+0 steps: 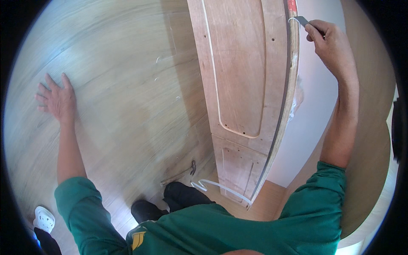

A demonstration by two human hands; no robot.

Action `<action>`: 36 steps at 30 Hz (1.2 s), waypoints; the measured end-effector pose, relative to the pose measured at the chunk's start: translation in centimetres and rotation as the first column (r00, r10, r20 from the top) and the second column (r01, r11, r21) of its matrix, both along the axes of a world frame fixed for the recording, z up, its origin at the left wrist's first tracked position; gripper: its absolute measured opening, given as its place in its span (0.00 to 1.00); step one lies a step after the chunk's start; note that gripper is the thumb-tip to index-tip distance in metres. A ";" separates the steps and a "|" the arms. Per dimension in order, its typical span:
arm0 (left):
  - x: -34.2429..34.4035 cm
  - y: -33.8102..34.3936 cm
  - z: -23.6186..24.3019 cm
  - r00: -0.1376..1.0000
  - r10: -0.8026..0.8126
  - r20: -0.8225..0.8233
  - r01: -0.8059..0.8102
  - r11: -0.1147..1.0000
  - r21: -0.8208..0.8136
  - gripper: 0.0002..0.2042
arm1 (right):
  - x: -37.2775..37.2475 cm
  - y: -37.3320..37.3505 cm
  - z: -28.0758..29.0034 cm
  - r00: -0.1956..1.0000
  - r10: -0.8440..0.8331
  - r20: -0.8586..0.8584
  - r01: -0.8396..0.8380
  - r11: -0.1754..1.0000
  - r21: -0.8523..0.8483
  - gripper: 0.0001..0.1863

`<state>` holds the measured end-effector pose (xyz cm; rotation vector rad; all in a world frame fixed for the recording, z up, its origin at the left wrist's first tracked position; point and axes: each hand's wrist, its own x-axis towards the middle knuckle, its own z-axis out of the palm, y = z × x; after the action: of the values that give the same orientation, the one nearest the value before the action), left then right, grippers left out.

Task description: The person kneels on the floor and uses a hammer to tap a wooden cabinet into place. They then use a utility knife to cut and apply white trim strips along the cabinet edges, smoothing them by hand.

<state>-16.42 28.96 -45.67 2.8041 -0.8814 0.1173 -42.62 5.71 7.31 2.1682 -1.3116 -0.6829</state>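
Observation:
My right hand (333, 46) is closed on a flat grey blade (302, 21) at the far end of a wooden panel (238, 68). The blade's tip meets the panel's long plywood edge (292, 72), where a thin white strip (291, 19) curls up. My left hand (59, 101) is out to the left with its fingers spread, holding nothing; whether it touches the floor cannot be told. The panel's pinkish face has grooved outlines and small dark holes. From its near end, a long white strip (225, 187) trails in a loop toward my feet.
A hammer (193, 167) with a wooden handle lies on the wood-patterned floor (127, 85) by my dark shoes (146, 211). Small pale shavings (157, 60) are scattered left of the panel. A white clog (44, 219) of another person shows at lower left. Curved wood-toned surface (369, 127) stands right.

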 end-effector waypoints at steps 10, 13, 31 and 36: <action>0.1 0.1 -0.1 1.000 0.001 0.009 -0.001 0.999 0.053 0.35 | -1.7 1.0 -0.9 0.967 0.128 0.220 -0.128 0.992 -0.016 0.15; -0.3 -0.2 0.4 1.000 0.006 -0.007 -0.006 0.999 0.047 0.35 | -2.5 0.5 -0.4 0.962 0.187 0.200 -0.180 0.982 -0.055 0.15; 0.1 -0.2 0.4 1.000 -0.004 -0.015 0.005 0.998 0.058 0.35 | -0.8 -0.5 -1.3 0.981 0.153 -0.116 -0.162 0.984 -0.072 0.14; -0.1 0.2 0.3 1.000 -0.001 -0.004 0.001 0.998 0.058 0.35 | 0.9 -0.7 -0.9 0.977 0.141 -0.160 -0.139 0.990 0.022 0.16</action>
<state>-16.51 29.17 -45.37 2.8561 -0.8993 0.0880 -41.72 5.06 6.42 2.1409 -1.0635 -0.7922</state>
